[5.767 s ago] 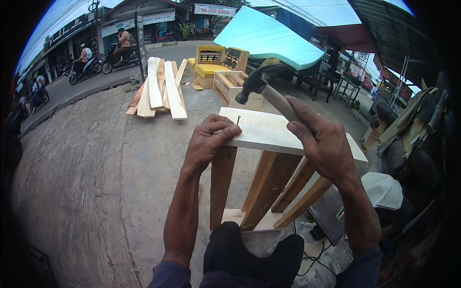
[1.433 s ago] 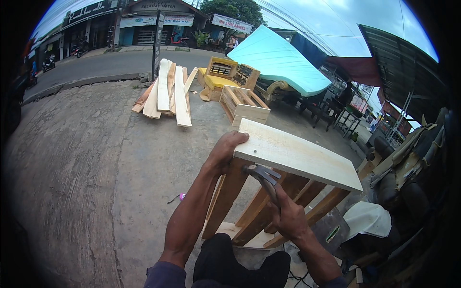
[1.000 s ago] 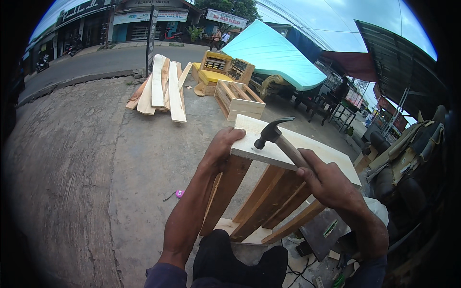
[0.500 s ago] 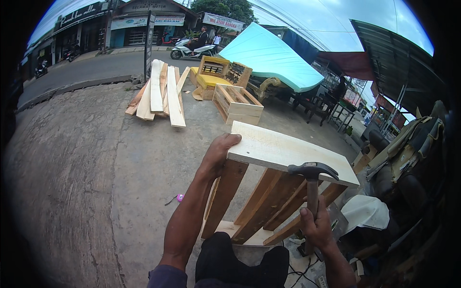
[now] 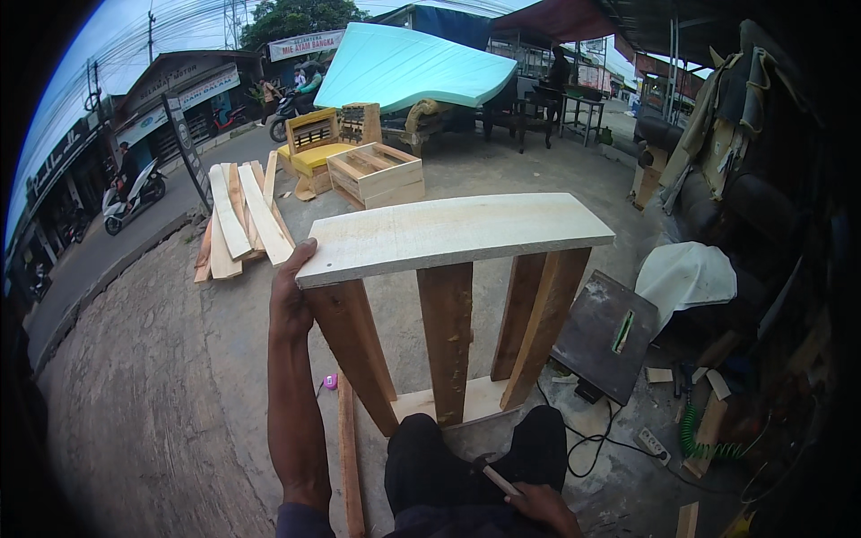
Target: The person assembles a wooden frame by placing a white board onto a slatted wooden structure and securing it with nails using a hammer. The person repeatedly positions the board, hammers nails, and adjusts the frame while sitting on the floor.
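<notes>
Upright in front of my knees stands a wooden frame with a pale top board (image 5: 448,231), brown slats (image 5: 445,341) and a pale lower board. My left hand (image 5: 292,280) grips the left end of the top board, thumb on top and fingers around the edge. Low by my lap, my right hand (image 5: 545,509) is closed on the handle of a hammer (image 5: 499,480). The hammer's head lies against my dark trouser leg, away from the frame.
A dark flat-topped table saw (image 5: 596,336) stands right of the frame, beside a white cloth (image 5: 686,285). Cables, a power strip (image 5: 653,444) and a green coiled hose (image 5: 691,438) lie nearby. At left are a pink tape measure (image 5: 331,381), a wood strip (image 5: 350,466) and stacked boards (image 5: 231,215).
My right hand has brought the hammer down from the top board to my lap. The view has swung right, and the frame, still held by my left hand, stands more upright.
</notes>
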Available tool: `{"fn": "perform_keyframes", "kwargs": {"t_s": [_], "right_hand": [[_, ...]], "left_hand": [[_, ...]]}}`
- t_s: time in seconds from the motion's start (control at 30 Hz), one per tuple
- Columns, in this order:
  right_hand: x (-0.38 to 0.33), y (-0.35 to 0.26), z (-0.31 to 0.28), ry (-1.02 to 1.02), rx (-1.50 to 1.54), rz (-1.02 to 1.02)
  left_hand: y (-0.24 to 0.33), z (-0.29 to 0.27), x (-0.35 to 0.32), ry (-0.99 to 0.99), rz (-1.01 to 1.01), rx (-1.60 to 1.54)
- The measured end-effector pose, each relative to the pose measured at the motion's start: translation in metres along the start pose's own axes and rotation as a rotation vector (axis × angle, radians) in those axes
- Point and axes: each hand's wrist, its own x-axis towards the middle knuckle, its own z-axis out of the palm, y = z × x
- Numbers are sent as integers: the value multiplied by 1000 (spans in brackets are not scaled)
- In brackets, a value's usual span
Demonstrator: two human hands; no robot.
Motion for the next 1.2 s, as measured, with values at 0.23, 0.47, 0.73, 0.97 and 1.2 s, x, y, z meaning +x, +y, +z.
{"fn": "perform_keyframes", "kwargs": {"t_s": [0.23, 0.47, 0.73, 0.97, 1.2], "right_hand": [[-27, 46, -1, 123, 142, -44], [-54, 65, 19, 284, 223, -23], [-33, 242, 112, 876, 671, 914], [-47, 301, 212, 693, 388, 1404], [-51, 311, 204, 733, 535, 1429]], "left_hand": [[23, -36, 17, 150, 358, 534], [-58, 56, -72, 195, 553, 921], [-115, 89, -9, -144, 360, 1105], [-109, 137, -28, -99, 338, 382], [-101, 125, -25, -34, 267, 195]]}}
